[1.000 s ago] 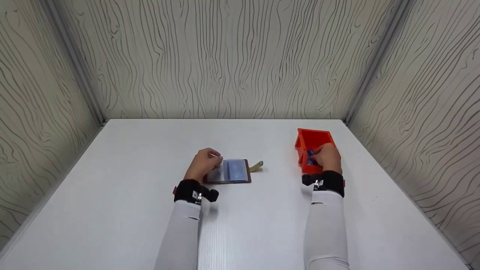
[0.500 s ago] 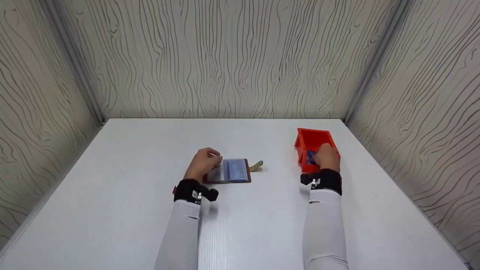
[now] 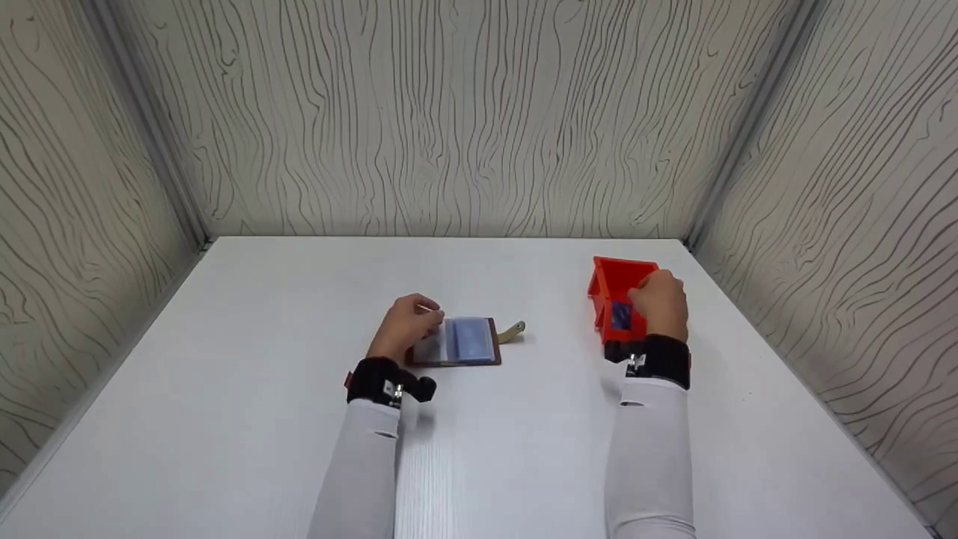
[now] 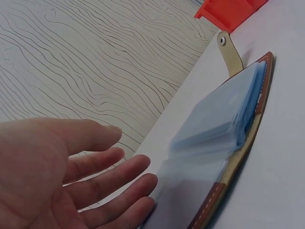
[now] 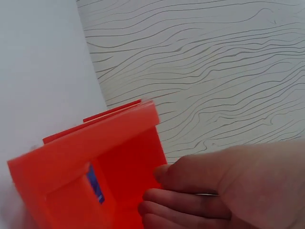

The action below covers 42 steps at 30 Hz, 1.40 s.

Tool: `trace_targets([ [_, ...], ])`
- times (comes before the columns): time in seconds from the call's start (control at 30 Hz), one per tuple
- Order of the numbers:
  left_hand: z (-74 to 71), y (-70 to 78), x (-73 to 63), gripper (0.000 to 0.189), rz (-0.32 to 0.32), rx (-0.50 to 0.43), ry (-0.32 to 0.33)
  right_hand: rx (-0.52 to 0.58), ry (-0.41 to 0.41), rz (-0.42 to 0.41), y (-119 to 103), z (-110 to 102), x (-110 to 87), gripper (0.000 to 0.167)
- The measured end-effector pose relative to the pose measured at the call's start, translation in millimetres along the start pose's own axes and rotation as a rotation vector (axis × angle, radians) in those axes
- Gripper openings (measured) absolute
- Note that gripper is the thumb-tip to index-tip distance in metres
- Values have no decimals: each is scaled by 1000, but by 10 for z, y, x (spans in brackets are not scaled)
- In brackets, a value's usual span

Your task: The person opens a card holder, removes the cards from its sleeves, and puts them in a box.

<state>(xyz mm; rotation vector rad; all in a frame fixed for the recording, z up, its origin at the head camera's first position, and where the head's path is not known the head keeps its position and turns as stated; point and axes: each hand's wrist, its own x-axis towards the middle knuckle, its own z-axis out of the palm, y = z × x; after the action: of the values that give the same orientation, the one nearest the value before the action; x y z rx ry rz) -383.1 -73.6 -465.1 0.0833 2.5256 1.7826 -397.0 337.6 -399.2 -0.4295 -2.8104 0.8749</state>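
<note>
Red walls of an open bin (image 3: 620, 275) show in the head view, with the right hand (image 3: 661, 303) at its right side. Half a second ago that hand reached lower into the bin and covered part of the dark blue card (image 3: 621, 316); now it is higher and the card shows more fully, lying near the bin's front. The left hand (image 3: 406, 326) has stayed in place over the left part of the opened card holder (image 3: 473, 343), whose beige strap (image 3: 512, 332) points right. White desk (image 3: 557, 389) stretches between strap and bin, and more of it runs from the left hand to the left edge. Behind the bin, a strip of desk separates it from the patterned wall (image 3: 449, 120).

From the left wrist, the fingers are relaxed and slightly bent, thumb apart, with nothing seen in their grasp. They sit just beside the holder's clear sleeves (image 4: 214, 109); whether they touch cannot be told. Brown stitched edging shows along the near side.

From the right wrist, the fingers are loosely bent with the thumb close above, a narrow pose, and nothing is seen between them. The fingertips overlap the bin's opening; a blue strip shows inside, left of them.
</note>
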Motion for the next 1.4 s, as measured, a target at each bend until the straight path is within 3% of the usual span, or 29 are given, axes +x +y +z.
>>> trace_targets([
  [0.17,-4,23,2,27,0,-11,18,111,127,-26,-291,-143,-117,43],
  [0.3,-7,51,17,26,17,4,37,146,213,-140,-547,-192,-231,40],
  [0.4,-25,78,24,26,47,25,56,150,217,-238,-709,-142,-283,37],
  [0.6,-80,111,38,27,113,33,75,140,36,-399,-982,194,-305,32],
  [0.8,-63,91,38,26,124,36,68,-74,-175,-551,-1205,608,-335,32],
  [1.1,9,64,54,28,72,79,22,-260,-486,-583,-1367,990,-511,54],
  [1.27,8,43,47,29,54,145,10,-333,-527,-580,-1421,1161,-597,68],
  [1.4,0,29,36,31,35,163,-1,-384,-520,-614,-1452,1250,-642,59],
])
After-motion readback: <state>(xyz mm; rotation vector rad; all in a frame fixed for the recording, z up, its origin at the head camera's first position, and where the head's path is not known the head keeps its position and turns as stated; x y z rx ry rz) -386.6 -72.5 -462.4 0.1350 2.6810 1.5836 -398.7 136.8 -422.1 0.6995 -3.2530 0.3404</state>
